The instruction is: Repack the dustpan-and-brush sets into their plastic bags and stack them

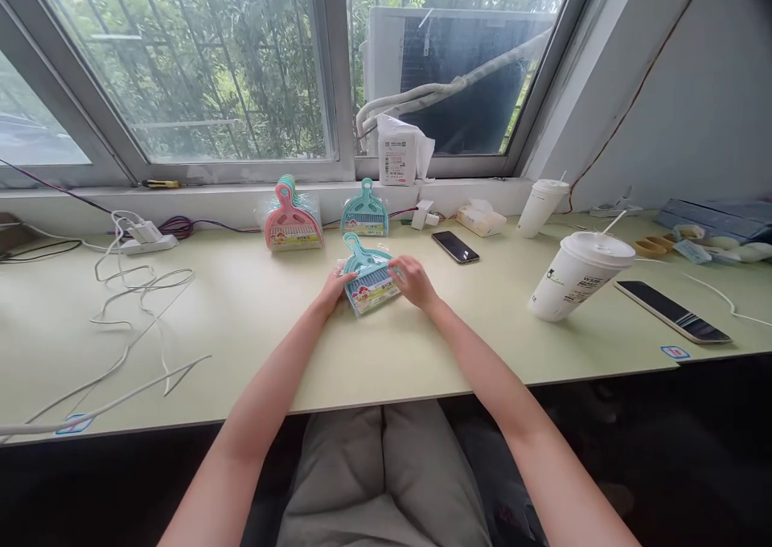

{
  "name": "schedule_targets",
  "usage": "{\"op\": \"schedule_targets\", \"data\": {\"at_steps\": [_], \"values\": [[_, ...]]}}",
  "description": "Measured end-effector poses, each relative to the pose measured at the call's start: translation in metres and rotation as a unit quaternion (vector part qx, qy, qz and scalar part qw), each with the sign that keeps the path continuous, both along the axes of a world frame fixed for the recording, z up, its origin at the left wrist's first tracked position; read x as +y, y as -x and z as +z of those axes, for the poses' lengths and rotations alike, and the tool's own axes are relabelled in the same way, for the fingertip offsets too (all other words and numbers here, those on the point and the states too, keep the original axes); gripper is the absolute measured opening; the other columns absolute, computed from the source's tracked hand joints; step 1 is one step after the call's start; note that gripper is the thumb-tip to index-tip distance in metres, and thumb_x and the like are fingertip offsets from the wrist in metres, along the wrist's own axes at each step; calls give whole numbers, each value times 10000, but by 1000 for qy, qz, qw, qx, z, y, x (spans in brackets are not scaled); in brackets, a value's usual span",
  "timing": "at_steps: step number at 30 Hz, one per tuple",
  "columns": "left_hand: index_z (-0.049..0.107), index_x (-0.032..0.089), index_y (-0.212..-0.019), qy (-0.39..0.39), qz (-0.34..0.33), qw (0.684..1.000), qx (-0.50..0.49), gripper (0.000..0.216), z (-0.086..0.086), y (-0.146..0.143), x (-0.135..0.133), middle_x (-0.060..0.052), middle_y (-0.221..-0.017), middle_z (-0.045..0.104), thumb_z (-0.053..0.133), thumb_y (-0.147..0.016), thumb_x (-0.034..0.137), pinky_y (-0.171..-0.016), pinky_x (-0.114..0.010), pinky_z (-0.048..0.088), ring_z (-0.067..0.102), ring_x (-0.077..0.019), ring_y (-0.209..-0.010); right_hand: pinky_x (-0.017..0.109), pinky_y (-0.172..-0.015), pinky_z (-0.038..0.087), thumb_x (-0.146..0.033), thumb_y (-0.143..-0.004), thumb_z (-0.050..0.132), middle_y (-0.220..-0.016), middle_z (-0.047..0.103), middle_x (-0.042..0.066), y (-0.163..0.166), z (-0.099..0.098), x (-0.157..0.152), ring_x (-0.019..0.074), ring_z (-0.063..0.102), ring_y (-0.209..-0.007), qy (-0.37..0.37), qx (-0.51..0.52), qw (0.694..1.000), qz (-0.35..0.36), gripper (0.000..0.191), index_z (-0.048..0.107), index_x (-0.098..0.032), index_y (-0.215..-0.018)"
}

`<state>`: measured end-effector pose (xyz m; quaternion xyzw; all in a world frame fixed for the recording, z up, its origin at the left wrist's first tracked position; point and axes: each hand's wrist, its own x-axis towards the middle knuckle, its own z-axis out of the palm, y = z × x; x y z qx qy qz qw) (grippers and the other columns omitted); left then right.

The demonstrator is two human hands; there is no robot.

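A teal mini dustpan and brush set (369, 280) in clear wrapping, with a printed label along its lower edge, is held tilted between both hands over the table. My left hand (333, 288) grips its left edge, thumb on the front. On the other side, my right hand (415, 280) pinches the upper right corner of the wrapped set, fingers curled. Behind them stands another teal dustpan set (365, 211), upright near the sill. To its left is a row of upright dustpan sets (293, 219), a pink one in front and teal ones behind.
A black phone (456, 247), a tissue pack (481, 218) and a white charger (423, 214) lie beyond my right hand. Two lidded cups, the nearer cup (576, 277) larger, and another phone (672, 311) are at right. Tangled white cables (129, 289) and a power strip (148, 243) occupy the left.
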<state>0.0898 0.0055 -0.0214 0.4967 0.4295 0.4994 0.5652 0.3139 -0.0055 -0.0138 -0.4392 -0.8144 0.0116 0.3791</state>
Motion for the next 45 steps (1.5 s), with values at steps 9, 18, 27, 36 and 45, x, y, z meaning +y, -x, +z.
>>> {"op": "schedule_targets", "data": {"at_steps": [9, 18, 27, 36, 45], "values": [[449, 224, -1282, -34, 35, 997, -61, 626, 6, -10, -10, -64, -1077, 653, 690, -711, 309, -737, -327, 557, 654, -186, -868, 262, -601, 363, -421, -918, 439, -692, 686, 64, -10, -8, 11, 170, 601, -637, 109, 8, 993, -45, 427, 621, -199, -601], [503, 206, -1255, 17, -65, 995, -71, 490, 16, 3, -13, -85, -1144, 652, 564, -822, 428, -816, -392, 552, 631, -235, -1019, 218, -448, 408, -452, -760, 647, -754, 665, 24, -7, -9, 22, 117, 581, -543, 328, 380, 862, 74, 303, 542, -191, -872], [642, 165, -1081, -11, -125, 985, 122, 531, 19, 19, -10, -132, -1126, 673, 614, -763, 589, -778, -349, 556, 668, -251, -964, 344, -786, 558, -240, -761, 688, -890, 709, 22, -17, -10, 26, 155, 669, -830, 363, 488, 788, 100, 260, 505, -209, -944], [648, 119, -981, -44, 55, 994, 79, 344, 26, 41, 6, -144, -973, 712, 585, -817, 414, -625, -287, 537, 694, -181, -655, 378, -747, 578, -171, -656, 782, -798, 733, 46, -37, 10, 25, 189, 686, -737, 332, 542, 768, 77, 328, 626, -166, -945], [645, 144, -956, 50, 548, 786, 281, 254, 35, 153, 11, -161, -1062, 658, 437, -829, 212, -878, -455, 475, 597, -297, -1073, 363, -792, 571, -154, -650, 750, -802, 715, 24, -54, 7, 31, 173, 681, -750, 259, 644, 719, 27, 263, 609, -183, -870]]}}
